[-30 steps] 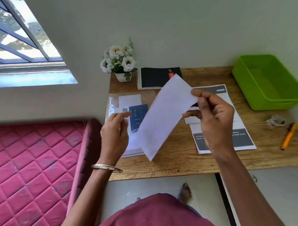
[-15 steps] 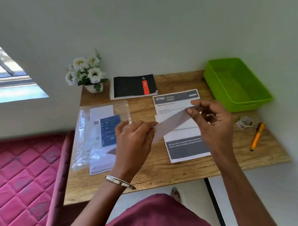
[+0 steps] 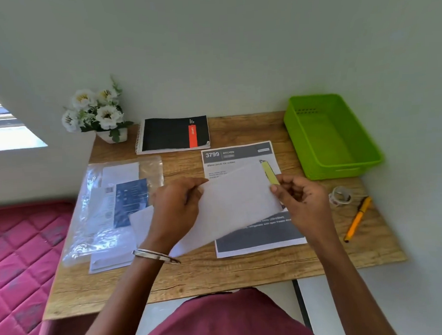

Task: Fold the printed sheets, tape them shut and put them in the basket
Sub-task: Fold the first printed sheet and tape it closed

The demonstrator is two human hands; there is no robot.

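Item: folded sheet point(image 3: 237, 204), white, blank side up, held just above the worktop point(image 3: 193, 276) at centre, over a stack of printed sheets point(image 3: 239, 154). Left hand point(image 3: 176, 209): grip closed, fingers pinching the sheet's 9 o'clock edge. Right hand point(image 3: 304, 202): grip closed, thumb and fingers pinching the 3 o'clock edge, a yellow-green strip point(image 3: 270, 174) showing there. Step judged: squaring the fold before taping. Method: align edges flush, keep both pinches firm, crease flat against the worktop. Tape roll point(image 3: 340, 195) lies at 3 o'clock, beside an orange pen point(image 3: 357, 219); green basket point(image 3: 365, 162) at 2 o'clock, nothing visible inside.
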